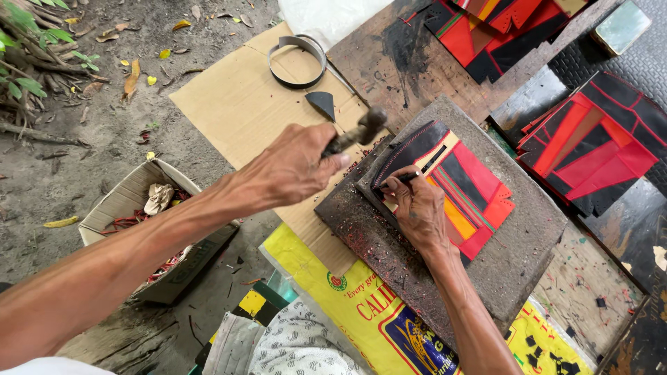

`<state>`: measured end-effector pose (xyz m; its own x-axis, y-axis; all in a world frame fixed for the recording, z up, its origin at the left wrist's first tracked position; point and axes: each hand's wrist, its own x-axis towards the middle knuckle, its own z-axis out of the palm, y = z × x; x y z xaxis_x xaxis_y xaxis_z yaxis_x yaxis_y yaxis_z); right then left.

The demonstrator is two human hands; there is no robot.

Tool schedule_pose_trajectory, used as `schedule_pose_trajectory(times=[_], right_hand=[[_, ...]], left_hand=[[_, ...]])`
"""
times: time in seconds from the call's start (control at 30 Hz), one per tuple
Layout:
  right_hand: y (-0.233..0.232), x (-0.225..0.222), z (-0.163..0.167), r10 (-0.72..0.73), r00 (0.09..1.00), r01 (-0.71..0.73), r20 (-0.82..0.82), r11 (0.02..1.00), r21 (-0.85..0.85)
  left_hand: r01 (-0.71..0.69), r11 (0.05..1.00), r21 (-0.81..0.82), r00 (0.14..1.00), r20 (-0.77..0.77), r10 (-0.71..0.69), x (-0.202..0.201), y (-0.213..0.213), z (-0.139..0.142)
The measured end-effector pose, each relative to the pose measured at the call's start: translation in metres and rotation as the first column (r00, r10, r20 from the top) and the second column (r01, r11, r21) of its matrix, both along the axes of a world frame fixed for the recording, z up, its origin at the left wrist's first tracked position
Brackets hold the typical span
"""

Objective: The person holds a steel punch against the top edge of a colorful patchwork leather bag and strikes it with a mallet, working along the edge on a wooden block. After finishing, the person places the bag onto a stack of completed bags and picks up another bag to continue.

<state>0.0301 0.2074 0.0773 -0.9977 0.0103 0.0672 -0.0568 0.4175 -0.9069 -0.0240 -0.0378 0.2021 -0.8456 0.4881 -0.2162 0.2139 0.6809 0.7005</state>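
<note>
Patchwork leather piece (467,194) in red, black, orange and yellow panels, lying flat on a dark, scarred work block (517,246) directly under the right hand. A thin black punch tool (420,170) rests slanted on the piece's upper black edge, its lower end pinched between the fingers of the right hand (415,208), which is closed on it and presses on the leather. The left hand (292,167), raised up and to the left of the right hand and apart from it, is clenched round the handle of a hammer (358,132), whose head hangs above the punch without touching it. Beyond the left hand, a flattened cardboard sheet (243,104) carries a bent metal band (297,62) and a small dark wedge-shaped scrap (322,103). Past the right hand, on the far side, lie further stacks of red and black pieces (590,142). Beneath the left forearm sits a cardboard box of scraps (149,215); nearer the body, a yellow printed sack (361,305)
</note>
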Motion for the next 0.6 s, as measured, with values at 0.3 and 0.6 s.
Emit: schedule_pose_trajectory(times=[0.3,0.6], right_hand=[[-0.003,-0.005,0.006,0.041,0.999,-0.035,-0.023,0.975,0.218],[-0.003,-0.009,0.008,0.103,0.988,-0.062,-0.113,0.946,0.318]], left_hand=[[0.132,0.99,0.054,0.975,-0.19,-0.119,0.016,0.019,0.036],[0.196,0.98,-0.044,0.92,-0.339,-0.199,0.024,0.029,0.028]])
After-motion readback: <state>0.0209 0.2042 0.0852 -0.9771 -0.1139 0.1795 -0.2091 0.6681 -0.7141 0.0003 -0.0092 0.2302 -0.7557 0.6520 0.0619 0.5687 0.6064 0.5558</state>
